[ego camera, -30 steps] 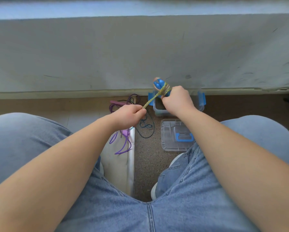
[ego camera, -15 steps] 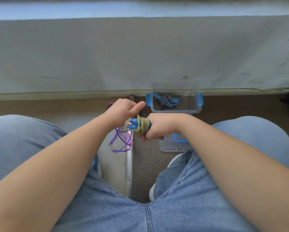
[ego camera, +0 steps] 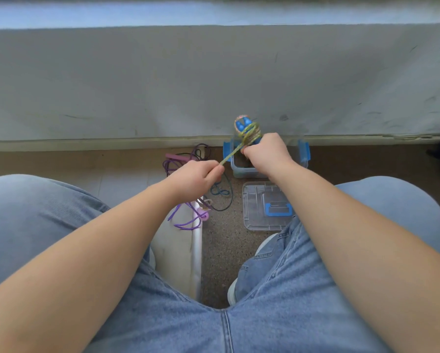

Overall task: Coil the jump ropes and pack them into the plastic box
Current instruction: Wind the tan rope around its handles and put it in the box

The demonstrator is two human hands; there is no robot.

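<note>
My right hand (ego camera: pixel 267 154) grips the blue handles of a jump rope (ego camera: pixel 247 129) with yellow-green cord wound round them, held up above the clear plastic box (ego camera: pixel 303 156) with blue latches. My left hand (ego camera: pixel 196 179) pinches the free end of that cord, which runs taut between the two hands. A purple jump rope (ego camera: pixel 185 164) lies loose on the floor to the left of the box. A dark blue rope (ego camera: pixel 222 192) lies below my left hand. My right hand hides most of the box's inside.
The box's clear lid (ego camera: pixel 262 207) with a blue handle lies on the speckled floor in front of the box. A grey wall (ego camera: pixel 213 80) rises right behind the box. My knees in jeans frame both sides, and a white shoe tip (ego camera: pixel 264 244) shows.
Half a second ago both hands held the wound handles close together low over the lid. Now my right hand has lifted the bundle over the box and my left hand has pulled the cord taut.
</note>
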